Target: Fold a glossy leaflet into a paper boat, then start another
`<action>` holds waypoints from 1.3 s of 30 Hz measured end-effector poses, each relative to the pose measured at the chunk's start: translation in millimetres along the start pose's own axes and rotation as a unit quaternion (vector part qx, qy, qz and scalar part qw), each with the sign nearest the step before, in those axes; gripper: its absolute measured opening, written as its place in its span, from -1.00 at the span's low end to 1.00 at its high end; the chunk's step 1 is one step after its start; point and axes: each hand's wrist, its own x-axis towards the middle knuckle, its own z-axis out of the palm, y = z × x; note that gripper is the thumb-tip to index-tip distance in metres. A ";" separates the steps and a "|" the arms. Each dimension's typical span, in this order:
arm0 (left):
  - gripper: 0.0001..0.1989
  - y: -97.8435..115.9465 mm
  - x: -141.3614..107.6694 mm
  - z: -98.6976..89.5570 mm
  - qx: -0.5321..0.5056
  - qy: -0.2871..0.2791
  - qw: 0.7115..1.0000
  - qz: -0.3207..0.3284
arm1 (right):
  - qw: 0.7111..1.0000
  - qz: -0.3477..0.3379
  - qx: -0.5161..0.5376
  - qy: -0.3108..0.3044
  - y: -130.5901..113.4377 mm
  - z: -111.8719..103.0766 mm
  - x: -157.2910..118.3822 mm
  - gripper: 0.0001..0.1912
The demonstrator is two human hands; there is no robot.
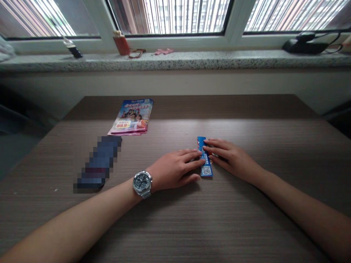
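Note:
A narrow folded flyer, blue with white print and a QR code at its near end, lies on the table between my hands. My left hand, with a metal watch on the wrist, comes in from the left; its outstretched fingertips rest on the strip's left side. From the right, my right hand lays its spread fingers along the strip's other edge. Both palms face down and neither hand grips the paper. Colourful print peeks out beneath the right fingers. Part of the strip is covered by fingertips.
A stack of printed flyers lies at the back left of the brown table. Nearer is a dark, pixelated flat object. On the stone windowsill stand a red container and a black device with a cable.

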 end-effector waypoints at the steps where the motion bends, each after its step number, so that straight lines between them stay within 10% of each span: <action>1: -0.53 0.3 0.0 -0.5 0.001 -0.004 1.000 0.000 | 1.000 0.000 -0.001 0.000 -0.2 -0.1 0.0 -0.62; 39: -0.46 4.7 -1.8 -5.7 0.035 -0.062 0.997 -0.014 | 0.999 0.051 -0.020 -0.006 8.9 15.2 60.4 -0.82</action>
